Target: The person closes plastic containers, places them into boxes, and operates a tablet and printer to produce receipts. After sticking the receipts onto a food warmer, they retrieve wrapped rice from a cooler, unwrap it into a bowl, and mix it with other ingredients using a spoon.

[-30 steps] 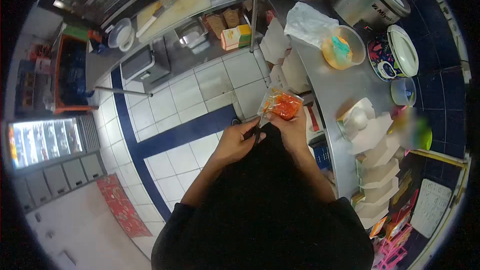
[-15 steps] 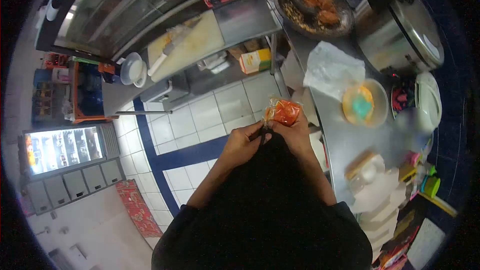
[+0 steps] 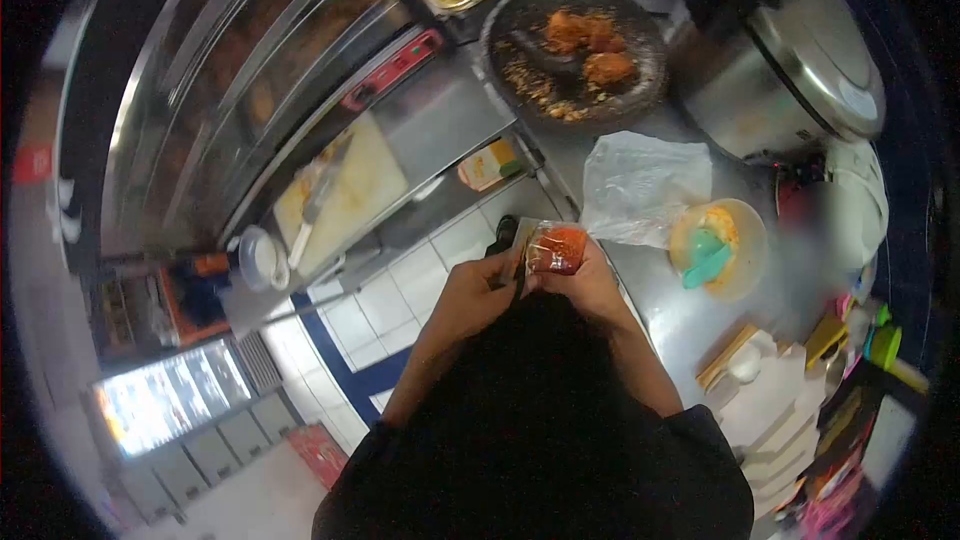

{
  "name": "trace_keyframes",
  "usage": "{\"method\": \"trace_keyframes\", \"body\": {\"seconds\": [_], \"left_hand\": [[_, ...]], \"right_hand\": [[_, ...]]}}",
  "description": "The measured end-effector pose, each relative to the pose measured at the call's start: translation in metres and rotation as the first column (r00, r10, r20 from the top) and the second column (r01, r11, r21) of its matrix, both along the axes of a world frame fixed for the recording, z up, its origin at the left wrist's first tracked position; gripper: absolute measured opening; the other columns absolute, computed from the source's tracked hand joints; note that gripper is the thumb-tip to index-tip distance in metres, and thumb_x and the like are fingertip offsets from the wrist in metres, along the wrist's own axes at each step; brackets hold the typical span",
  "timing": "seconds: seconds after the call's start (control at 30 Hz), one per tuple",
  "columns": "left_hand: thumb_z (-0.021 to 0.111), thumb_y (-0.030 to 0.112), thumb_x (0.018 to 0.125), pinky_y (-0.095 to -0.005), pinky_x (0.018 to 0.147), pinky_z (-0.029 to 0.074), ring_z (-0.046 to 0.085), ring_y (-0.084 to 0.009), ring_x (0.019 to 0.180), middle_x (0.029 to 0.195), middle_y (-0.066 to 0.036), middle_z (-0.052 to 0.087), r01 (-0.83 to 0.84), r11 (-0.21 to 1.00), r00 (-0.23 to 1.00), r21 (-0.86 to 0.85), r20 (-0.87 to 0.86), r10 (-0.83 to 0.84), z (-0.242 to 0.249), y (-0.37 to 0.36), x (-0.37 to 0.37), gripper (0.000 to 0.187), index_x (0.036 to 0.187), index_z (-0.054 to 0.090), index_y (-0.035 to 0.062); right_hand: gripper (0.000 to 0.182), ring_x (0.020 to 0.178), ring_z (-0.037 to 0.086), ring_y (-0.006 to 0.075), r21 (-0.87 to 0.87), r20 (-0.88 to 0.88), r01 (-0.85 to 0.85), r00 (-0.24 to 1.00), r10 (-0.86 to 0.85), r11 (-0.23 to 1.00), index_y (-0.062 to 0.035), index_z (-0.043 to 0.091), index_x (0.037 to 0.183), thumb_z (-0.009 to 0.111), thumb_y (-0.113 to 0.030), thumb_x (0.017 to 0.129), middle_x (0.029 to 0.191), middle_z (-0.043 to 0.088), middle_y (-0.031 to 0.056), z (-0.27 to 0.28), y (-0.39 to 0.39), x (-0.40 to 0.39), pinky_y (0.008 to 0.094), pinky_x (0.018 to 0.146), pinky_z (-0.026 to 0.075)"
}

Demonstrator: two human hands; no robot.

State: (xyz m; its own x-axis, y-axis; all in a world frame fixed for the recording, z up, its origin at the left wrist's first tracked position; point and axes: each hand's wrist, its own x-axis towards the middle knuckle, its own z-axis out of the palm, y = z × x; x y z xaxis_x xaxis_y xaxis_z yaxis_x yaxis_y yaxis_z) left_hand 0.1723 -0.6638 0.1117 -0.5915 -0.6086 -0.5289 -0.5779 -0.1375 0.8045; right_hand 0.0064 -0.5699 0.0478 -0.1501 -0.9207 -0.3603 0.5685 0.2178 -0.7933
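A small clear plastic bag of red-orange sauce (image 3: pixel 557 249) is held up between both hands, in front of the dark clothing. My right hand (image 3: pixel 590 285) grips the bag from its right and lower side. My left hand (image 3: pixel 478 290) is closed at the bag's left edge, its fingertips pinched beside the clear plastic; exactly what they pinch is hard to make out. To the right on the metal counter lie a white plastic sheet (image 3: pixel 640 185) and a bowl (image 3: pixel 748 250) with orange food residue and a turquoise scoop (image 3: pixel 707 260).
A stone mortar (image 3: pixel 510 90) with fried pieces stands at the upper right, beside a large steel cooker (image 3: pixel 735 90). A cutting board (image 3: pixel 375 180) with a knife (image 3: pixel 308 225) lies upper left, below a glass display case (image 3: pixel 250 80). White boxes (image 3: pixel 765 400) are at lower right.
The view has turned and shifted, so the counters and mortar appear moved. Both hands still hold the sauce bag, which now looks more squared and slightly lower in view.
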Motion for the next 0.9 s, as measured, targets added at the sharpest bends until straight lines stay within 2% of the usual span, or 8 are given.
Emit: {"method": "trace_keyframes", "body": {"seconds": [0.17,0.3,0.47,0.57,0.7,0.73,0.8,0.9], "left_hand": [[0.075,0.037,0.083,-0.0306,0.067,0.048,0.058,-0.0127,0.067,0.075,-0.01,0.066,0.464,0.884,0.871,-0.06,0.211,-0.443,0.024,-0.07,-0.025,0.05,0.128,0.062,0.0184],[0.077,0.034,0.08,-0.0412,0.068,0.052,0.07,-0.0358,0.079,0.083,-0.02,0.07,0.404,0.779,0.911,-0.479,0.135,-0.389,-0.014,-0.139,-0.068,0.044,0.099,0.063,-0.0028],[0.071,0.021,0.081,-0.046,0.069,0.054,0.068,-0.0376,0.075,0.076,-0.019,0.069,0.271,0.432,0.932,-0.86,0.123,-0.34,-0.062,-0.248,-0.16,0.019,0.08,0.065,0.0029],[0.07,0.02,0.081,-0.0445,0.057,0.052,0.067,-0.0374,0.067,0.07,-0.021,0.065,0.225,0.086,0.94,-0.971,0.193,-0.28,-0.102,-0.321,-0.221,0.023,0.067,0.063,0.0038],[0.059,0.022,0.089,-0.0459,0.066,0.056,0.07,-0.0351,0.081,0.084,-0.018,0.07,0.59,-0.05,0.753,-0.806,0.572,-0.324,-0.124,-0.368,-0.279,0.021,0.082,0.068,0.005],[0.054,0.023,0.093,-0.0461,0.065,0.056,0.069,-0.0373,0.079,0.086,-0.02,0.07,0.582,-0.221,0.685,-0.782,0.619,-0.384,-0.159,-0.4,-0.292,0.026,0.083,0.067,0.0035],[0.055,0.028,0.092,-0.0485,0.069,0.055,0.069,-0.0382,0.082,0.086,-0.019,0.07,0.615,-0.057,0.75,-0.787,0.605,-0.268,-0.07,-0.32,-0.284,0.027,0.09,0.069,0.0057],[0.058,0.033,0.092,-0.0433,0.075,0.053,0.069,-0.0343,0.087,0.092,-0.014,0.071,0.402,0.257,0.789,-0.879,0.19,-0.585,0.005,-0.182,-0.266,0.024,0.098,0.071,0.0128]], "right_hand": [[0.051,0.086,0.066,0.0149,-0.018,0.135,0.484,0.868,-0.478,0.875,-0.0025,0.052,0.124,0.074,0.002,0.078,0.105,0.065,0.0067,-0.001,0.003,-0.015,0.0299,0.077,0.057],[0.026,0.085,0.067,0.0195,0.141,0.491,0.855,0.377,-0.785,0.498,-0.0071,0.058,0.116,0.062,-0.017,0.093,0.098,0.065,0.0078,0.034,0.016,-0.031,0.0305,0.063,0.06],[0.026,0.05,0.037,0.008,0.217,0.51,0.934,0.139,-0.849,0.284,-0.0187,0.06,0.107,0.05,-0.041,0.099,0.074,0.052,0.0016,0.041,0.032,-0.02,0.0209,0.038,0.024],[0.03,0.044,0.03,0.0065,0.177,0.539,0.957,0.102,-0.836,0.231,-0.0177,0.06,0.11,0.049,-0.043,0.099,0.069,0.048,0.0004,0.032,0.043,-0.002,0.0203,0.035,0.021],[0.038,0.04,0.028,0.0063,0.16,0.472,0.987,-0.049,-0.88,0.031,-0.0123,0.055,0.108,0.042,-0.047,0.102,0.073,0.056,0.0031,0.029,0.067,0.016,0.0201,0.033,0.022],[0.038,0.041,0.028,0.0065,0.21,0.414,0.976,-0.136,-0.9,-0.051,-0.0118,0.054,0.103,0.04,-0.047,0.103,0.072,0.055,0.0012,0.038,0.073,0.017,0.0207,0.035,0.022],[0.039,0.041,0.028,0.0068,0.186,0.332,0.967,-0.231,-0.914,-0.177,-0.0117,0.055,0.102,0.04,-0.047,0.103,0.072,0.054,0.0001,0.041,0.09,0.02,0.0213,0.037,0.022],[0.04,0.043,0.027,0.0074,0.195,0.188,0.924,-0.365,-0.912,-0.33,-0.0116,0.057,0.099,0.04,-0.047,0.103,0.072,0.052,-0.0025,0.043,0.102,0.013,0.0227,0.041,0.022]]}}
